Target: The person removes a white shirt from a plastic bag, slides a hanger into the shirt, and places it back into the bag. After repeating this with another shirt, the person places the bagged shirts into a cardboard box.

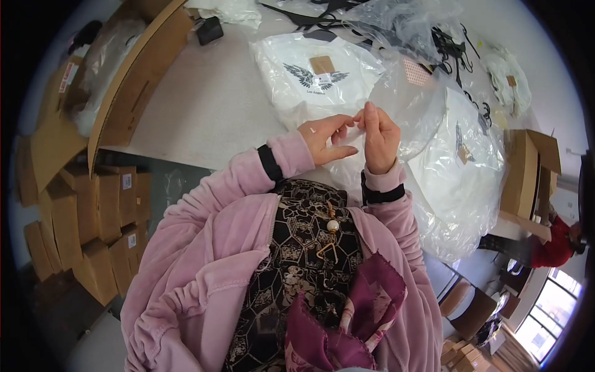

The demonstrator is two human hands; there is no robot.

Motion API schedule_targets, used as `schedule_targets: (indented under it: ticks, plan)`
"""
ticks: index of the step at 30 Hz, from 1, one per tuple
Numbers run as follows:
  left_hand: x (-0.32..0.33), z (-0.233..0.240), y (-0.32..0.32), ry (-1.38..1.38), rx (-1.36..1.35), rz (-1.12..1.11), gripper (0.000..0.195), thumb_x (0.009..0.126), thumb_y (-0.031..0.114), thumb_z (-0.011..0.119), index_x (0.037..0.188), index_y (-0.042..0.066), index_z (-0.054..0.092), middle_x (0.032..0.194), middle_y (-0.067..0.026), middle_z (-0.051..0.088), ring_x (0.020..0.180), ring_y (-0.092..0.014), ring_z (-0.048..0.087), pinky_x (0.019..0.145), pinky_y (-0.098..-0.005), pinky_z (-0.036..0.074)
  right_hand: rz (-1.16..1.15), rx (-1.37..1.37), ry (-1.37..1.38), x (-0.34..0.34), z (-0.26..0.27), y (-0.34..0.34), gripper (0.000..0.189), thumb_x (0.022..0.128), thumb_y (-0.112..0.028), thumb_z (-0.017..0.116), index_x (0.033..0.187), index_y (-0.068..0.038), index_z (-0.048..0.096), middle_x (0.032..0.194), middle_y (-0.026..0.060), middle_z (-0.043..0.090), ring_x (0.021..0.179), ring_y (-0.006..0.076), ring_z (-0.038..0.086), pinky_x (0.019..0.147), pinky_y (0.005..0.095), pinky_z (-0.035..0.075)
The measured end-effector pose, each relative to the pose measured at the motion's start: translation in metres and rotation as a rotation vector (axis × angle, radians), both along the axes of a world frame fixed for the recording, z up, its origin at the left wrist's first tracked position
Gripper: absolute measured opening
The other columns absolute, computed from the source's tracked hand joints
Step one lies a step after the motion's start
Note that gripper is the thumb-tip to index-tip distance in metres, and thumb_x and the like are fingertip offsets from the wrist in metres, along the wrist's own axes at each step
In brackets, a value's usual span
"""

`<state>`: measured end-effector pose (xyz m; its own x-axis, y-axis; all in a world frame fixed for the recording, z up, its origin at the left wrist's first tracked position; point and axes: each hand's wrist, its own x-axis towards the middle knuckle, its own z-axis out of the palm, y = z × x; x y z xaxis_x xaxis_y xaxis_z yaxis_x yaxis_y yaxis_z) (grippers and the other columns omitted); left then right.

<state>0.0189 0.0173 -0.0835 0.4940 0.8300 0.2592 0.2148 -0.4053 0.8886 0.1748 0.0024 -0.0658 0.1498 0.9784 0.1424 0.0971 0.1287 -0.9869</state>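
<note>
In front of my body, my right hand [381,139] pinches thin clear plastic between thumb and curled fingers. Beside it is my left hand [325,139], fingertips close to the right fingers and thumb stretched apart; whether it grips the film is hidden. A small white scrap [313,130] sticks to the back of the left hand. Just beyond lies a white garment [274,60] with a dark wing print, a brown tag [322,64] and a clear plastic bag over it. Right of my hands, a second bagged white garment [437,186] lies near the table's edge.
Black plastic hangers [297,18] and loose clear film [409,28] lie at the back. A sheet of small reddish stickers [417,73] rests on the plastic. Open cardboard boxes stand left [144,79] and right [520,172]. A person in red [558,242] is at far right.
</note>
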Motion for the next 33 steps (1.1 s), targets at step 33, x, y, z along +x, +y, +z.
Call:
schedule_targets:
  ticks: [33]
  plan:
    - [-0.006, 0.028, -0.003, -0.327, -0.857, -0.207, 0.024, 0.093, 0.025, 0.048, 0.101, 0.005, 0.057, 0.107, -0.0105, 0.062, 0.096, -0.015, 0.059, 0.073, -0.0239, 0.049, 0.184, 0.142, -0.460, 0.044, 0.058, 0.024, 0.010, 0.084, -0.005, 0.057, 0.090, 0.003, 0.060, 0.072, 0.0081, 0.062, 0.069, 0.0151, 0.057, 0.068, 0.0260, 0.044]
